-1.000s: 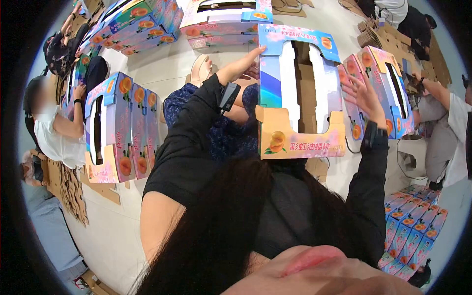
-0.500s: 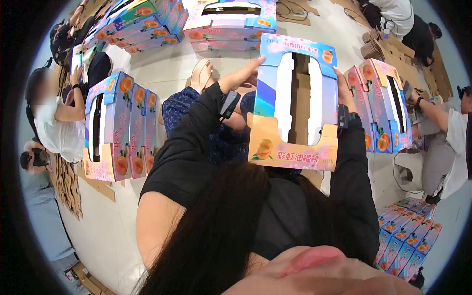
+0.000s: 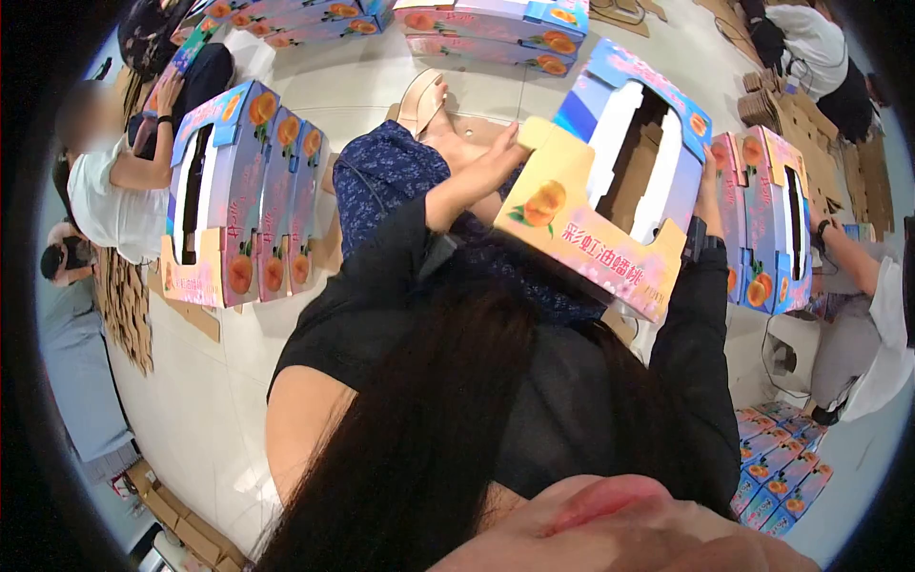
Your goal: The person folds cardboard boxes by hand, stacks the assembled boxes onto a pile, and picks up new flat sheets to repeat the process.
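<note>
A printed cardboard fruit carton [image 3: 610, 253] with peach pictures and an open slot in its top is held above my lap, turned and tilted. My left hand [image 3: 481, 176] is at its left edge, fingertips against the corner by the yellow flap. At the carton's right side, my right hand [image 3: 707, 191] grips the side panel; some of its fingers are hidden behind it. Brown cardboard shows through the slot between white inner flaps.
Upright cartons stand in a row at left [image 3: 243, 195], and more cartons [image 3: 767, 224] stand at right. Another stack [image 3: 491, 43] is ahead. Small stacked cartons [image 3: 782, 467] sit at lower right. Co-workers are at left [image 3: 119, 186] and right [image 3: 858, 305]. Flat cardboard [image 3: 119, 315] lies on the floor.
The carton has turned clockwise and tilted, its far end swinging right. My left hand has shifted along its left edge toward the near flap. My right hand stays on the right side.
</note>
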{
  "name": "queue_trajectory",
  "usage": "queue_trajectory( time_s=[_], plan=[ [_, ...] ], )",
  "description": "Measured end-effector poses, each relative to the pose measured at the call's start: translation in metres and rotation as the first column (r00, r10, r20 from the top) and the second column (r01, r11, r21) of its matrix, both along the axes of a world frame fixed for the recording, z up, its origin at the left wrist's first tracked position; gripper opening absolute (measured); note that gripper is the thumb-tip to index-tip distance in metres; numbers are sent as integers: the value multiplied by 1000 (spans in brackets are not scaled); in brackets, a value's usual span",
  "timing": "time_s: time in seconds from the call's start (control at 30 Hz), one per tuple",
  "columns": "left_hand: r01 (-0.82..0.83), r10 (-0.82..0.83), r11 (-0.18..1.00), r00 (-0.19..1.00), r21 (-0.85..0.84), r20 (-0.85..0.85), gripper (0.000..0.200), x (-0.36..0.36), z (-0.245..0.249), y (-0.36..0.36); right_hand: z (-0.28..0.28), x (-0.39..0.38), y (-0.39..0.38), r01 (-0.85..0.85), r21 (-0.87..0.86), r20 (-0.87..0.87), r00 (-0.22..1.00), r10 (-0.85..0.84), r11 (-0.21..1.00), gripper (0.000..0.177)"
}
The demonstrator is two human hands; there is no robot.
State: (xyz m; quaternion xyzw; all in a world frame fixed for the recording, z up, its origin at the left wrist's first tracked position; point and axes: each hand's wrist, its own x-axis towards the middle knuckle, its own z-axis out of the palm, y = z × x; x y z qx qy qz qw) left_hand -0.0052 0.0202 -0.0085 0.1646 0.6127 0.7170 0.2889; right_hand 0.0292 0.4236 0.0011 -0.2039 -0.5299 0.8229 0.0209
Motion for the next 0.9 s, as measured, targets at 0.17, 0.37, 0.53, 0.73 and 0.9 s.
queue_trajectory(
  time_s=[0.17,0.37,0.53,0.73,0.9],
  plan=[
    [-59,57,991,998,122,20,58,11,43,-30,-1,10,-7,93,85,-34,995,-91,992,56],
    [-77,60,996,956,-49,-289,71,39,76,-33,-10,19,-11,222,182,-75,974,-212,958,65],
    [-163,25,970,807,-182,-590,60,55,58,-33,0,36,-25,331,162,-100,943,-318,930,66],
    [-202,146,968,935,-146,-324,51,73,58,-41,18,46,-32,442,239,-281,884,-374,865,58],
    [-172,120,973,946,-153,-301,50,62,19,-47,22,44,-19,484,230,-427,830,-360,844,55]
  ],
)
